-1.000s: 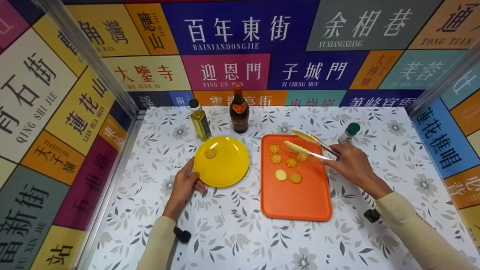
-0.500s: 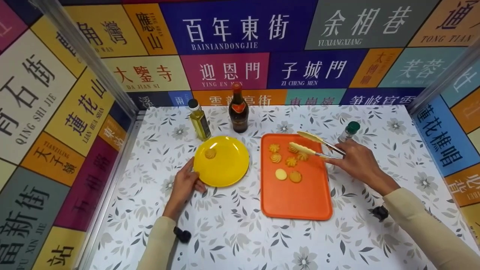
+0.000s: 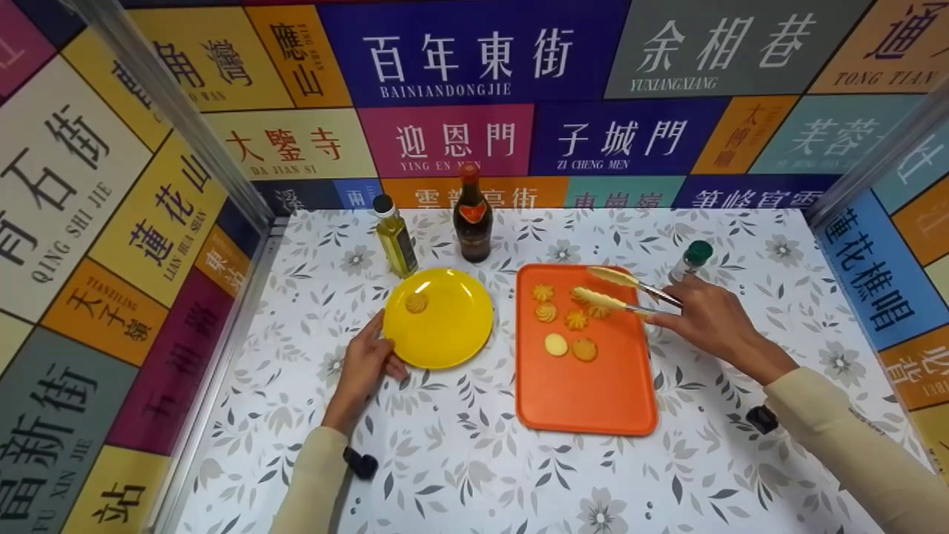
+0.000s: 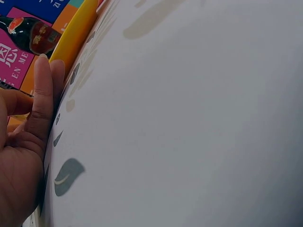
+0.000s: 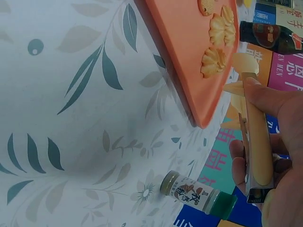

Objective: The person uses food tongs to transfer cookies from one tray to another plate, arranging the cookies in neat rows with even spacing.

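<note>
My left hand (image 3: 368,357) is at the left rim of a yellow plate (image 3: 456,337), thumb and forefinger on its edge. One swirled cookie (image 3: 417,302) lies on that plate. My right hand (image 3: 710,315) grips metal tongs (image 3: 639,288) with pale yellow tips, spread apart above the back of an orange tray (image 3: 586,400). Several cookies (image 3: 576,320) sit in the tray's back half, some partly hidden by the tongs. In the right wrist view, thumb and fingers wrap the tongs' handle (image 5: 259,142). Straight fingers (image 4: 43,90) reach the plate's edge (image 4: 75,35) in the left wrist view.
Behind the plate stand an oil bottle (image 3: 397,241) and a dark brown bottle (image 3: 474,222). A green-capped shaker (image 3: 693,259) is just beyond my right hand. Walls with printed signs (image 3: 445,141) close in the flower-patterned table (image 3: 460,482).
My right hand has shifted slightly right with the tongs, whose tips have moved a little right and then lower toward the back cookies. My left hand and the plate stay put.
</note>
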{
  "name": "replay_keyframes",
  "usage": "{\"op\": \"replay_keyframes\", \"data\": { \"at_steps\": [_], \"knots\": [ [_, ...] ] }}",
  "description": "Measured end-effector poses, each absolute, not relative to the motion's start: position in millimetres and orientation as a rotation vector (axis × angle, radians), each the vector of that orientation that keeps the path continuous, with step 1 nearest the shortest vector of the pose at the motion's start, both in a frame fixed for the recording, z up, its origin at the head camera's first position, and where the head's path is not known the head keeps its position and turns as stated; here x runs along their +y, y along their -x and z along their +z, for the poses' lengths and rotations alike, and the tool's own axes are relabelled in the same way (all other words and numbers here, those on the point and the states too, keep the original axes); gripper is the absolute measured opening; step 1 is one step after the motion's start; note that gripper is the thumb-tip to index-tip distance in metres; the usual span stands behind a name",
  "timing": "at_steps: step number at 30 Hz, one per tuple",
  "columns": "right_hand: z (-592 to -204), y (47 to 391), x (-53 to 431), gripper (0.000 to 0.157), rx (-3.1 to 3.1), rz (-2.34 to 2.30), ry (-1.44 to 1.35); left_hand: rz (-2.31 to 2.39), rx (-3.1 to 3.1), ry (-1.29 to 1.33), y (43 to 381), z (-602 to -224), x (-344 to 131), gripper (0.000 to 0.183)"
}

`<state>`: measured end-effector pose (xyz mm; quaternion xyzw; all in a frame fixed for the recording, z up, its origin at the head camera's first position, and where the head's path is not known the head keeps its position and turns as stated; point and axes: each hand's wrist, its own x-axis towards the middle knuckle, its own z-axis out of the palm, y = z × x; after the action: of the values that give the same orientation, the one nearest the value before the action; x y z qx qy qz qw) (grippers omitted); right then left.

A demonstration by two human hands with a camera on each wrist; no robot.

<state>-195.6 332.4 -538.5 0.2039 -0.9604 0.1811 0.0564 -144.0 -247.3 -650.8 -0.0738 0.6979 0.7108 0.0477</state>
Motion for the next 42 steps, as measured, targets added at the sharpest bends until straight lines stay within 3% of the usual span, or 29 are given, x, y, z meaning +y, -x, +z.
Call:
{"op": "replay_keyframes", "data": {
  "at_steps": [24, 42],
  "knots": [
    [-523, 205, 326, 0.040, -3.021, 0.445, -0.685, 2.140, 2.115, 0.272, 145, -650, -248, 0.065],
    [-511, 215, 317, 0.043, -3.133, 0.464, -0.668, 2.138, 2.140, 0.262, 145, -650, -247, 0.068]
  ]
}}
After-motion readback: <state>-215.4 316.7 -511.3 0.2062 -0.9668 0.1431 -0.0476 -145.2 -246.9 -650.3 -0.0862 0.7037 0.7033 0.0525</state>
